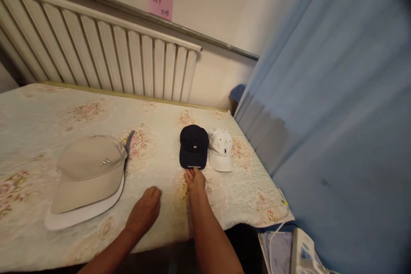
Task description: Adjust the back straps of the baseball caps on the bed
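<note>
A navy cap (193, 147) lies on the quilted floral bed cover (38, 111), its brim toward me. My right hand (194, 180) reaches out flat, fingers stretched, fingertips just touching the navy brim. Right beside it lies a white cap (221, 149). My left hand (145, 209) rests on the cover with fingers curled under, holding nothing visible. To the left sits a beige cap (89, 170) stacked on a white-brimmed cap (73, 218), with a grey strap (129, 142) sticking out behind.
A white ribbed radiator (105, 51) runs along the wall behind the bed, a pink note (160, 1) above it. A blue curtain (334, 115) hangs at the right. A white device with a cord (302, 252) sits at the lower right, past the bed's corner.
</note>
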### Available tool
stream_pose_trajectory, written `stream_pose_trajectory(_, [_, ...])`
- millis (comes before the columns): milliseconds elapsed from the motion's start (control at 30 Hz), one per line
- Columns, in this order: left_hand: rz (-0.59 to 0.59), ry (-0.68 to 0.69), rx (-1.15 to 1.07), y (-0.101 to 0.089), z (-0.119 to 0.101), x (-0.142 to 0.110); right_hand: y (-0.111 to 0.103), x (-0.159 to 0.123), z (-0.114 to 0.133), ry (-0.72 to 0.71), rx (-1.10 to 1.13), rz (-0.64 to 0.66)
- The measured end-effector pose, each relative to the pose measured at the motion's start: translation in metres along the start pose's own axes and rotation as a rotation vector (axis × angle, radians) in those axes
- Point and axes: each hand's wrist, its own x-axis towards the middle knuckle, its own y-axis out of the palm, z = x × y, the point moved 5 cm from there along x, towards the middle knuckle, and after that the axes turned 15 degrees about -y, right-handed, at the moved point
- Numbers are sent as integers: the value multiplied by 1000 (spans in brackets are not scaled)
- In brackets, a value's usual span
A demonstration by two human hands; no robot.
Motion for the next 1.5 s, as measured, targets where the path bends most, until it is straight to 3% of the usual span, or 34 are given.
stream_pose_trajectory(200, [-16, 18, 45, 2, 0, -1, -4, -10, -4, -129, -75, 37])
stream_pose_trajectory(400, [-10, 4, 24, 1, 0, -1, -15, -37, -2, -311, -231, 121])
stream_pose_trajectory(767, [3, -66, -162, -1, 6, -6, -28, -115, 17, -661, -631, 439])
stream_pose_trajectory(1100, [46, -143, -483, -20, 23, -32, -30, -134, 24, -834, -796, 531])
stream_pose_trajectory(1267, [87, -282, -697, -29, 49, -41, -29, -133, 23, -862, -830, 536])
stream_pose_trajectory(1500, [121, -638, -1119, -36, 85, -51, -28, -135, 22, -886, -853, 542])
